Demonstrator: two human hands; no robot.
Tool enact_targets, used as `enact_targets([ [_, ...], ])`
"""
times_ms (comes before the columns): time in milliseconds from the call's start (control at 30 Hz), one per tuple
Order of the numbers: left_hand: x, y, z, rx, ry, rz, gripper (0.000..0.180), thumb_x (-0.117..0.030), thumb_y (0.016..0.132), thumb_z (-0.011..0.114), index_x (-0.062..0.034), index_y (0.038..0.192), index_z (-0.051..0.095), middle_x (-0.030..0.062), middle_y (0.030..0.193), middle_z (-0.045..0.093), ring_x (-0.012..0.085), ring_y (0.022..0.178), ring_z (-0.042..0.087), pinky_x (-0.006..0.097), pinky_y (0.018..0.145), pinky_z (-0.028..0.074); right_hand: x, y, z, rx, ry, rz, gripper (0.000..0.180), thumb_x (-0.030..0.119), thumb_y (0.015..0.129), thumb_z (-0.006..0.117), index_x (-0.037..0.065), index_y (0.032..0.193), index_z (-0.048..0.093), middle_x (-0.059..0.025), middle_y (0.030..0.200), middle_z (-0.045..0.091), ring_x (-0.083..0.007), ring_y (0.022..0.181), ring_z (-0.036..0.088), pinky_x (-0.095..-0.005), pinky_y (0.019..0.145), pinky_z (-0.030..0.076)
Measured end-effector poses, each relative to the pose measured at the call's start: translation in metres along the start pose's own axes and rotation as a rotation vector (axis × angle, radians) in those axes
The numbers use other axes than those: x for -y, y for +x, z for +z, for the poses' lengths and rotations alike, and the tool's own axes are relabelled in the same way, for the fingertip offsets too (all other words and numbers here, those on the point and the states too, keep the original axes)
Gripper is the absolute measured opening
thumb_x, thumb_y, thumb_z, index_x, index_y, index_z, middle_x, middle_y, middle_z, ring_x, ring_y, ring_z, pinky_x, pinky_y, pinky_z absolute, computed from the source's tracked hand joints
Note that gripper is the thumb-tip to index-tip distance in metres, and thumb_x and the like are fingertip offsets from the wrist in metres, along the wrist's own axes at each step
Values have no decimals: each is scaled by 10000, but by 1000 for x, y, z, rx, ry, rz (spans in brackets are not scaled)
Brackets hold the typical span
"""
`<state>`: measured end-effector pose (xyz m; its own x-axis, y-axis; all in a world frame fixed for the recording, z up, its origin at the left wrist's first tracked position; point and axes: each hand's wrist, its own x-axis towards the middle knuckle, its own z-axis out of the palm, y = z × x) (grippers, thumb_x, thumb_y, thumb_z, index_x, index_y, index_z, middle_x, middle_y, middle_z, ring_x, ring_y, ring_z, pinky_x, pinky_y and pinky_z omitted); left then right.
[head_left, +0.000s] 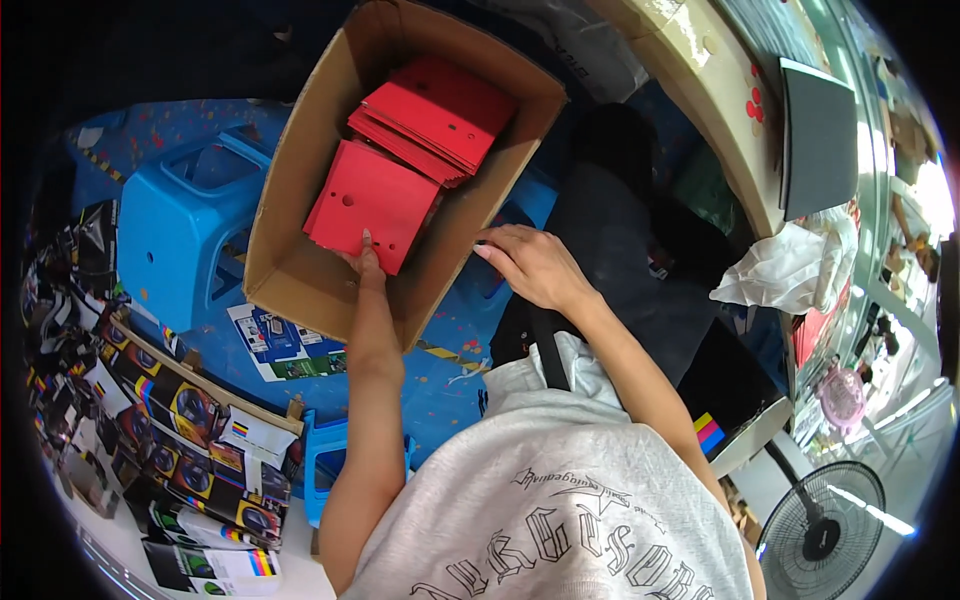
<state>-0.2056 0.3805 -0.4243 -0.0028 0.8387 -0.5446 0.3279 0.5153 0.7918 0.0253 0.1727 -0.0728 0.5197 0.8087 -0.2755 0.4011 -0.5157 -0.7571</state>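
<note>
Left hand (pixel 365 258) is down inside a big open cardboard box (pixel 268 240) on my feed, one digit lying on the near edge of the front red stack (pixel 375 200). The rest of its fingers are mostly hidden, so I can't tell if it's actually clamped on anything. That stack has holes in it and sits tilted in the middle of the box, right up against the back red stack (pixel 440 100).

My right hand (pixel 540 265) is at the box's right rim, thumb and fingertips close together; can't tell if they're pinching the cardboard. Around that I've got a blue stool (pixel 160 245) left of the box, a printed leaflet (pixel 280 345) just below it, plus a black fan (pixel 825 535) lower right.
</note>
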Motion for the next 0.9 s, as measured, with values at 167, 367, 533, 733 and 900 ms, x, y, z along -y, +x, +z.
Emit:
enact_targets([
  [167, -27, -6, 11, 82, -63, -78, 1164, -110, 813, 825, -122, 1596, -36, 140, 1550, 367, 272, 1359, 432, 432, 1145, 372, -2, -32, -11, 33, -79, -22, 365, 330, 994, 557, -3, 1078, 681, -177, 988, 700, -370, 932, 663, -443, 860, 534],
  [367, -79, -13, 15, -194, 589, 67, 1291, -321, 726, 888, -46, 1579, -42, 280, 1606, 175, 393, 1473, 255, 455, 1216, 248, 5, -52, -20, -69, 8, -120, 326, 268, 997, 560, -8, 1140, 658, -182, 1103, 688, -353, 1086, 622, -426, 961, 496],
  [533, -90, -61, 44, -154, 649, 56, 1251, -477, 759, 822, -13, 1574, -5, 323, 1603, 106, 441, 1488, 175, 483, 1224, 217, -17, -75, -31, -209, 48, -88, 318, 249, 1004, 552, -4, 1169, 648, -179, 1163, 671, -350, 1135, 602, -421, 985, 485],
  [733, -106, -40, -5, -333, 416, 75, 1055, -460, 852, 732, 12, 1565, 113, 331, 1547, 288, 435, 1426, 336, 455, 1181, 296, -11, -83, -46, -326, 357, -93, 253, 179, 1001, 551, 16, 1139, 686, -165, 1089, 694, -323, 1030, 659, -350, 914, 503],
  [900, -133, -131, 31, -155, 273, 390, 716, -274, 917, 691, 46, 1465, 359, 280, 1383, 527, 385, 1252, 547, 428, 1065, 427, -43, -95, -52, -417, 484, 0, 205, 148, 952, 633, 16, 1092, 703, -146, 1009, 717, -248, 907, 702, -337, 798, 543],
])
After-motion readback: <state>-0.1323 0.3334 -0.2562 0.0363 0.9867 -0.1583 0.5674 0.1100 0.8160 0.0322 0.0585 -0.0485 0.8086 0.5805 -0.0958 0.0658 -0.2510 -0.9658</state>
